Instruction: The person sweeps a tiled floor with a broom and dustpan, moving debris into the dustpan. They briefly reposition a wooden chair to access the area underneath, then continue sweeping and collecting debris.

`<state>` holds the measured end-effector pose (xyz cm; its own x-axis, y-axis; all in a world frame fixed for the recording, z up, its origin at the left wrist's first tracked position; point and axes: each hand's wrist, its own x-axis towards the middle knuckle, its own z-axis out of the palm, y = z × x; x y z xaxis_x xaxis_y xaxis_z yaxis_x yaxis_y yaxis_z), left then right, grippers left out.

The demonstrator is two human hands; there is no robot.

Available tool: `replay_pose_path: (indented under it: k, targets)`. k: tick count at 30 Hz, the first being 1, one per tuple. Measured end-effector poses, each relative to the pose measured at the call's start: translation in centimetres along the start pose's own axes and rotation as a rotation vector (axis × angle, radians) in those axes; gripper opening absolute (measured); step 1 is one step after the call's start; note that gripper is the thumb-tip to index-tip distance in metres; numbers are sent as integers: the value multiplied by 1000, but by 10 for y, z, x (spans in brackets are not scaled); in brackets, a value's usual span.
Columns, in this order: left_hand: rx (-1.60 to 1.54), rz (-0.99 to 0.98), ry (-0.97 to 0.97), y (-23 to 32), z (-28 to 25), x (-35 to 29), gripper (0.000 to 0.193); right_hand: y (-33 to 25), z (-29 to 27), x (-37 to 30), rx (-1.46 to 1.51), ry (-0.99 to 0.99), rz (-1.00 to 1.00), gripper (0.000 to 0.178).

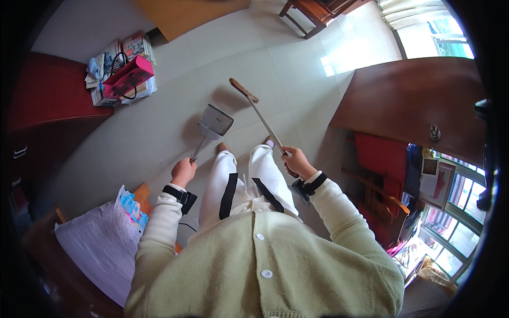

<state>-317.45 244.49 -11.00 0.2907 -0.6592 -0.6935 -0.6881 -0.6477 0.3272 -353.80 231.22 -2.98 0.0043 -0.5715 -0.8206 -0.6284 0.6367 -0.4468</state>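
Note:
My left hand is wrapped around the handle of a grey dustpan, whose pan is held out ahead of my left foot. In my right hand is the pale stick of a broom, slanting away from me up and to the left. The broom's narrow brown head is at the far end, beyond the dustpan and to its right. Pan and broom head are apart, and shadows show beside both. Whether either one touches the floor I cannot tell. Each wrist wears a black strap.
A pink bag lies on stacked papers at the far left, by a dark red cabinet. A brown table stands at right, with a red-backed chair beside it. A wooden chair is far ahead. A white-covered surface is near left.

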Motion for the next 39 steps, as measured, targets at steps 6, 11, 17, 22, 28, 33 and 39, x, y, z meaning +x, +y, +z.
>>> replay_pose_path:
  k: [6, 11, 17, 22, 28, 33, 39]
  targets:
    - [-42, -69, 47, -51, 4, -11, 26, -41, 32, 75, -219, 181, -213, 36]
    - [-87, -148, 59, -82, 16, -19, 25, -96, 69, 127, -123, 182, -121, 21]
    - [-110, -200, 71, -104, 26, -21, 25, -67, 102, 75, -466, -13, -222, 30]
    - [-123, -201, 55, -119, 26, -22, 26, -70, 78, 13, -261, -218, -97, 37]
    - [-150, -208, 68, -131, 29, -26, 26, -83, 87, 10, -443, -168, -251, 45]
    - [-176, -214, 70, -131, 33, -29, 25, -120, 148, 82, -816, -31, -541, 43]
    - [-124, -232, 19, -128, 30, -24, 24, -135, 176, 107, -794, -34, -421, 43]
